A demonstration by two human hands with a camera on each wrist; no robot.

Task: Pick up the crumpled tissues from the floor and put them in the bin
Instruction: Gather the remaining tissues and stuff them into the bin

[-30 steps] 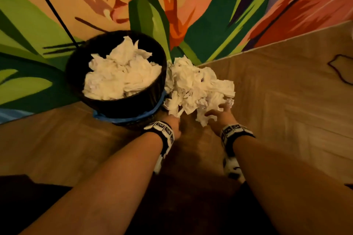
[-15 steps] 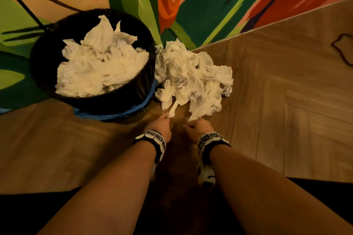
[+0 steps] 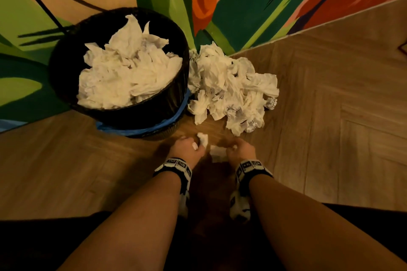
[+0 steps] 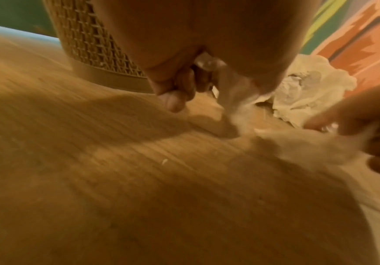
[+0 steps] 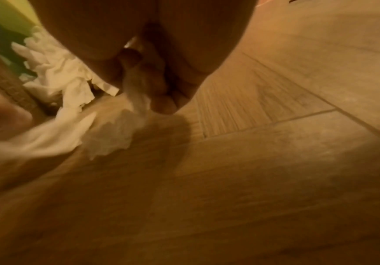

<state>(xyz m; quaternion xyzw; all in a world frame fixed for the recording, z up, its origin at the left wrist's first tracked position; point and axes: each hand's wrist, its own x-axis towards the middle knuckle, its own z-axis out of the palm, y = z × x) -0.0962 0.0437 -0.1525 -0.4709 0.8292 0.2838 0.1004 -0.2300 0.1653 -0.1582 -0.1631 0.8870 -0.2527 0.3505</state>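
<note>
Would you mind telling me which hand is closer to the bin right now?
Left. The left hand sits just in front of the bin, near its base, pinching a tissue scrap. The right hand is farther to the right, below the tissue pile.

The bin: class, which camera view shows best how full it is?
Head view: it looks down into the bin, heaped with tissues. The left wrist view shows only its lattice side; the right wrist view shows a blurred sliver of it.

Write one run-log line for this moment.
left hand: grips white tissue scrap | right hand: grips second scrap | black round bin: nearly full
</note>
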